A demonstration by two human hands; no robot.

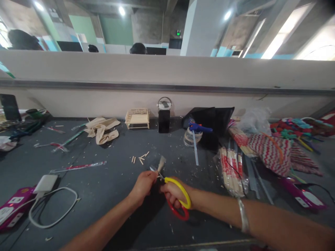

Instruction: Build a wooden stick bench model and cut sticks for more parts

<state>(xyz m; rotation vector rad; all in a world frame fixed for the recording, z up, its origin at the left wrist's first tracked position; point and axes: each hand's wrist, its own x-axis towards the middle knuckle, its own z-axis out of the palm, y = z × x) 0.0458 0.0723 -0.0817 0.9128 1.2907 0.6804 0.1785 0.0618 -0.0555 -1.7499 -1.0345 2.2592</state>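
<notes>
My right hand (pixel 172 191) is closed around the handles of a pair of scissors (pixel 185 195), one loop yellow and the other red. Its metal blades reach toward my left hand (pixel 143 184), which is pinched on a pale wooden stick (pixel 161 163). The far end of that stick is blurred and looks fanned out. Blades and stick meet near my left fingertips, but I cannot tell whether the edges bite into it. Just beyond lie several short cut stick pieces (pixel 141 158). Farther back stands a small wooden model bench (pixel 137 118) with a lattice back.
A black phone (pixel 164 121) leans upright at the back. Right of it, a blue glue gun (pixel 200 128) rests on a clear tape roll (pixel 188 137). Packaged chopsticks (pixel 232 170) and knitted cloth (pixel 272 151) lie right; crumpled beige cloth (pixel 102 129) and a white charger (pixel 45 183) left.
</notes>
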